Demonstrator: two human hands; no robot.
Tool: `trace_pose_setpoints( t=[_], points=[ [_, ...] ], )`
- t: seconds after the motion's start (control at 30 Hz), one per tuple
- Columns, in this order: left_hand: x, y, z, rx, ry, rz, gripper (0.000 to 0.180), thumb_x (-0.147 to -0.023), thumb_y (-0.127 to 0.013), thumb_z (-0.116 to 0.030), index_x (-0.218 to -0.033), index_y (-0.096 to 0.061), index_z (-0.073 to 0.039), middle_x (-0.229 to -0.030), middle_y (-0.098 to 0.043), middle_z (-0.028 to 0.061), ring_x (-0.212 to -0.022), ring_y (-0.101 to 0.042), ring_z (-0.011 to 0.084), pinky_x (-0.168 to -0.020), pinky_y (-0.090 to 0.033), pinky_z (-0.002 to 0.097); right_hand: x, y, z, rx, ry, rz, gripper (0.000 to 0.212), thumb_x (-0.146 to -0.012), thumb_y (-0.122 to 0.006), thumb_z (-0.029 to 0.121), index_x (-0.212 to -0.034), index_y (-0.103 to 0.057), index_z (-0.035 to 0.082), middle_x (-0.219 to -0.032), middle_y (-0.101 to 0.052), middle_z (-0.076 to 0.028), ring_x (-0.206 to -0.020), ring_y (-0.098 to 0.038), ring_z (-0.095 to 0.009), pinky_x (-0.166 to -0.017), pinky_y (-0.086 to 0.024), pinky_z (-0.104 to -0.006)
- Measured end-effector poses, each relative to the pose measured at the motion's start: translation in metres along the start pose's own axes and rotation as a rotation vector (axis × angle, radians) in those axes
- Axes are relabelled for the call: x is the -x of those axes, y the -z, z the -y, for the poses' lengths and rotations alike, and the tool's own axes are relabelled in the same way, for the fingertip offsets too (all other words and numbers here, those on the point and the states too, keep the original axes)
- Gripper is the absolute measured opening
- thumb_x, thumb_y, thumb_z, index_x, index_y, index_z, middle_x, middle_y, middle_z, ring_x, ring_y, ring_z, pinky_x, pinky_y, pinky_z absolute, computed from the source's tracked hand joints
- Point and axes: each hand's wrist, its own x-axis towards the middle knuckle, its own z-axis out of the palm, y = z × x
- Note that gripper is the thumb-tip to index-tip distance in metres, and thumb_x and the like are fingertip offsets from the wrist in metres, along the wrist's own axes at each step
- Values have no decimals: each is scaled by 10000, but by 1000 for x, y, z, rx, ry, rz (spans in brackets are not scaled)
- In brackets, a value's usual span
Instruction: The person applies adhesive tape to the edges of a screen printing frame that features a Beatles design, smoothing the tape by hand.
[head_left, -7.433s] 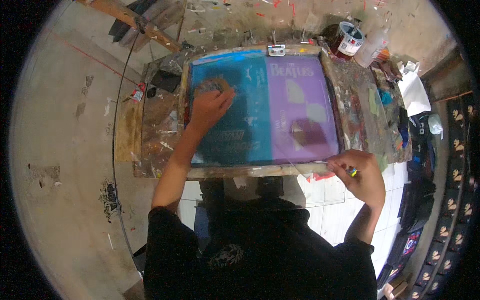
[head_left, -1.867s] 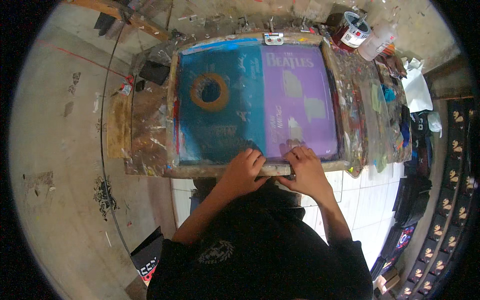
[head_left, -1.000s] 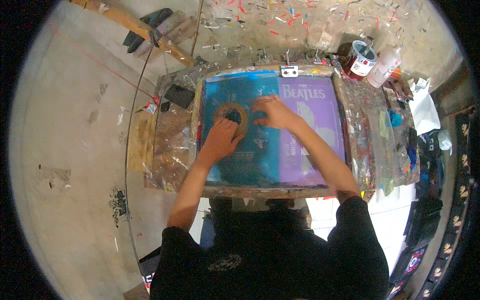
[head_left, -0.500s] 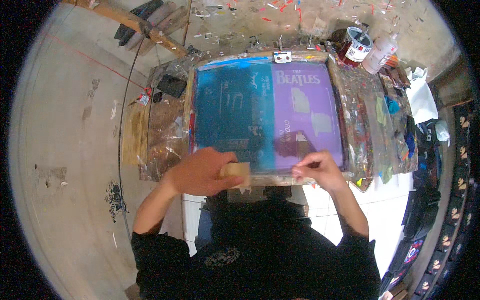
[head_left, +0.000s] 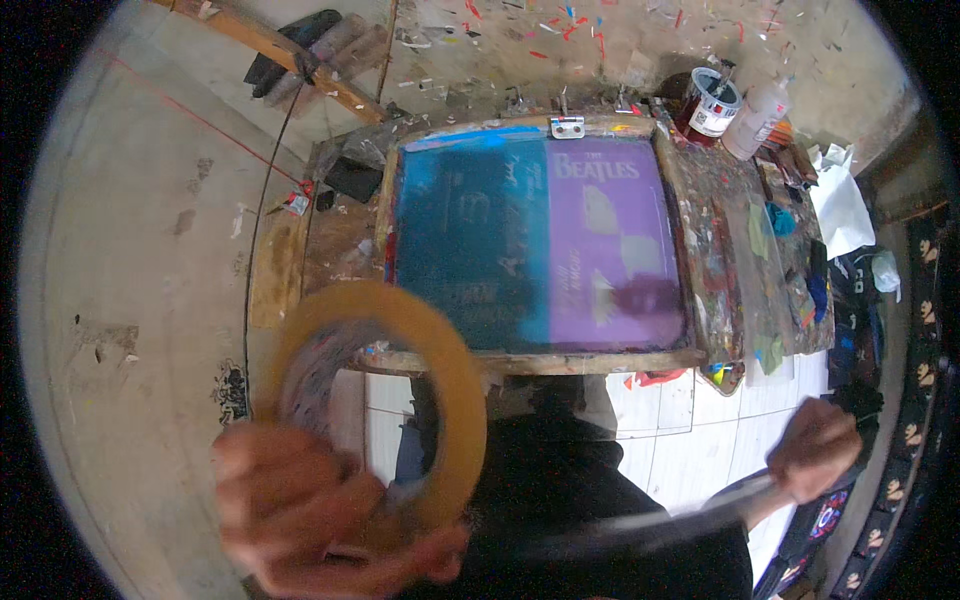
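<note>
A: How many rolls are you seeing?

B: One: a yellow-tan, ring-shaped tape roll [head_left: 463, 410], hanging near the camera before the screen's lower left corner. The left hand [head_left: 320, 520] is gripping its lower rim.

A: And the right hand [head_left: 815, 450]?

B: It's sitting clenched at lower right, holding one clear, glossy, blurred strip [head_left: 640, 530] that's crossing the black shirt [head_left: 610, 575]. I can't tell where it's leaving the roll.

A: What's lying beyond?

B: One wood-framed rectangular mesh screen [head_left: 470, 240], showing two halves, teal and purple, with one metal clamp [head_left: 567, 128] sitting on its far edge. One round paint tub [head_left: 710, 118] and one translucent plastic bottle [head_left: 758, 120] are standing behind.

A: The surface?

B: A paint-crusted table [head_left: 335, 245]; white floor tiles [head_left: 655, 440] are showing below, and a paint-flecked wall [head_left: 640, 60] is rising behind.
</note>
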Motion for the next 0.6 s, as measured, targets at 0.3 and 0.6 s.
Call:
trace_pose_setpoints(
  t=[0.3,0.6],
  points=[
    [14,33,-27,-171,-59,-175,361,-849,-673,-437,-1159,-643,-255,-840,-587,42,-712,-574,155,-510,-466,268,40,26,4,177,348,-155,292,-732,-783,206,-933,-601,96,-769,-553,40,-712,-507,-112,-633,-355,-346],
    [20,25,-24,-186,-55,-333,296,-835,-696,-401,-1095,-688,-260,-885,-600,40,-707,-581,133,-486,-477,227,-8,-70,-84,-479,-411,-57,93,-707,-770,-36,-712,-684,0,-736,-699,-120,-618,-660,-188,-534,-511,-303]
  ],
)
